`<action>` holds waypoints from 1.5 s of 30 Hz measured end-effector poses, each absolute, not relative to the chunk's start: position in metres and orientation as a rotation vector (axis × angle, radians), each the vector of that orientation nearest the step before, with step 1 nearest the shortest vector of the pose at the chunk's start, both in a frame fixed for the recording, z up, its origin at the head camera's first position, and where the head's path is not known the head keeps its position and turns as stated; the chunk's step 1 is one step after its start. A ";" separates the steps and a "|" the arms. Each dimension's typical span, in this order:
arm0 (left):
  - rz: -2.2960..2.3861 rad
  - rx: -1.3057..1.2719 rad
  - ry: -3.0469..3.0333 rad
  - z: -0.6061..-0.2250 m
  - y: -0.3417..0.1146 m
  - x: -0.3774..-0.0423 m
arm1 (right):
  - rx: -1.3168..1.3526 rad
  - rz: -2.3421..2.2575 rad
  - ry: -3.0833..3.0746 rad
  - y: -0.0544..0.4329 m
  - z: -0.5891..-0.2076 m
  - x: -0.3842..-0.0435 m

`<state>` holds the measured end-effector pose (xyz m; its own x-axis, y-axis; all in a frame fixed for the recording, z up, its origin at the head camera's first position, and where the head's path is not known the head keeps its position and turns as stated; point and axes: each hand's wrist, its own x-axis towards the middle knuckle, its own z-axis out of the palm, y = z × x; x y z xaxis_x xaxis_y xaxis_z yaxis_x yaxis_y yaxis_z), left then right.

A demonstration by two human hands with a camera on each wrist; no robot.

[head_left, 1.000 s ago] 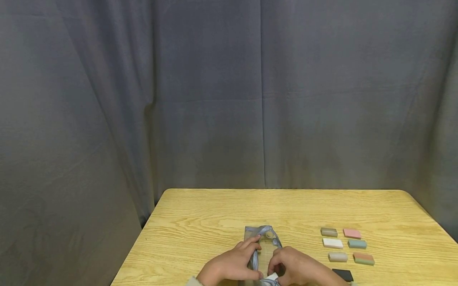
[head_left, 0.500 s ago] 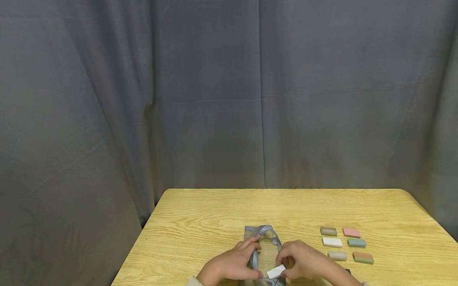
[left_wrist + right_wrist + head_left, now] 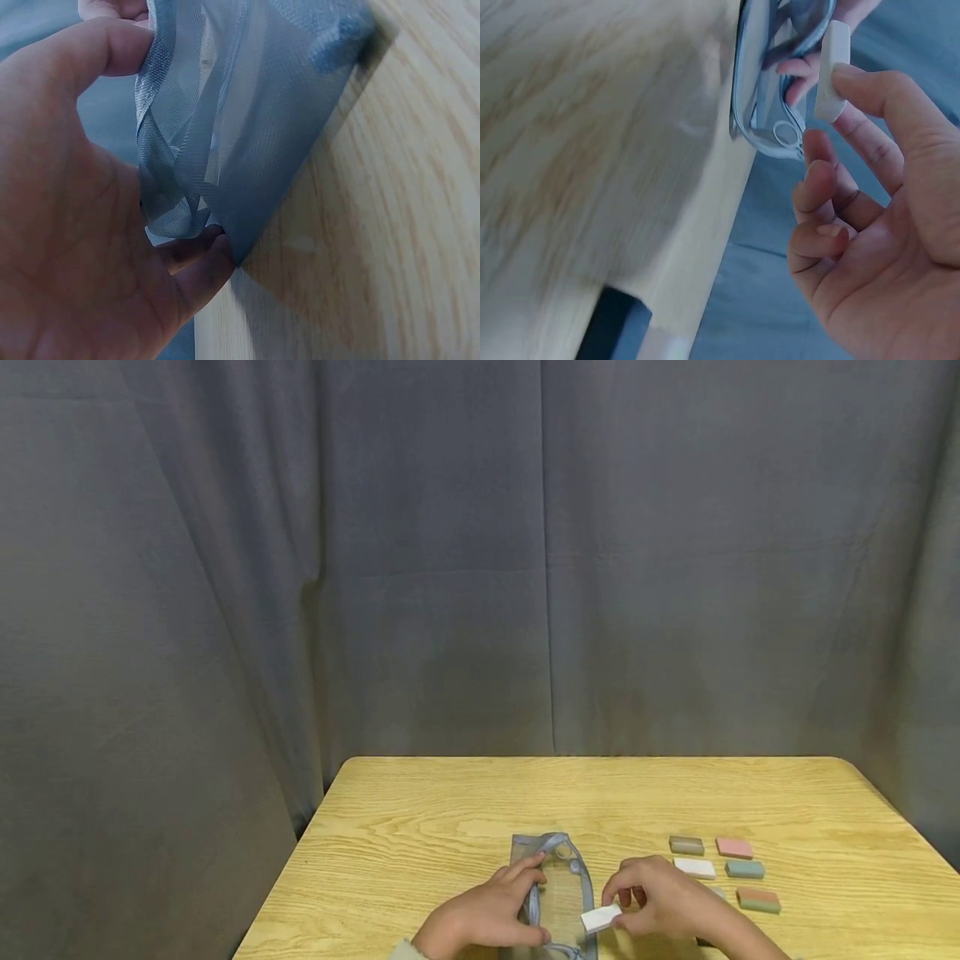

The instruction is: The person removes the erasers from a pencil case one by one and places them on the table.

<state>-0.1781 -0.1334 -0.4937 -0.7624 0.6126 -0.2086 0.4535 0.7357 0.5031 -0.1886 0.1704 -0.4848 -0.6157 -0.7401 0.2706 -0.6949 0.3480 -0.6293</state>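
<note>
My left hand (image 3: 491, 910) grips the rim of a grey-blue mesh pouch (image 3: 588, 893), which lies on the table with its mouth spread. In the left wrist view, thumb and fingers of that hand hold the pouch's edges, and the see-through mesh (image 3: 300, 112) folds between them. My right hand (image 3: 660, 897) pinches a small white eraser (image 3: 602, 917) between thumb and fingertips, over the pouch's right edge. The right wrist view shows this white eraser (image 3: 832, 71) held by one end, with the pouch's ring pull (image 3: 786, 133) behind it.
On the right of the wooden table (image 3: 420, 810) lie small blocks in rows: brown (image 3: 687, 845), pink (image 3: 734, 847), white (image 3: 694, 867), blue-green (image 3: 745, 869) and orange-green (image 3: 758, 900). My right arm partly covers a beige block and a dark one. Grey curtains (image 3: 450, 568) hang behind.
My right hand has moved up and right, lifting the white eraser from the pouch's near end toward its right edge. The left hand stays at the rim.
</note>
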 end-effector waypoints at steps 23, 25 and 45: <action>0.632 0.824 2.543 -0.495 -0.134 -0.176 | -1.315 -1.199 2.620 0.221 -0.484 -0.184; 0.632 0.825 2.544 -0.494 -0.133 -0.176 | -1.280 -1.206 2.612 0.226 -0.483 -0.184; 0.584 0.876 2.555 -0.491 -0.130 -0.179 | -1.250 -1.218 2.735 0.264 -0.487 -0.181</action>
<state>-0.1791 -0.1304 -0.4908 -0.7352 0.6437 -0.2123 0.4875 0.7197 0.4943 -0.1813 0.2636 -0.4875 -0.6987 -0.6095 0.3747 -0.6862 0.4228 -0.5919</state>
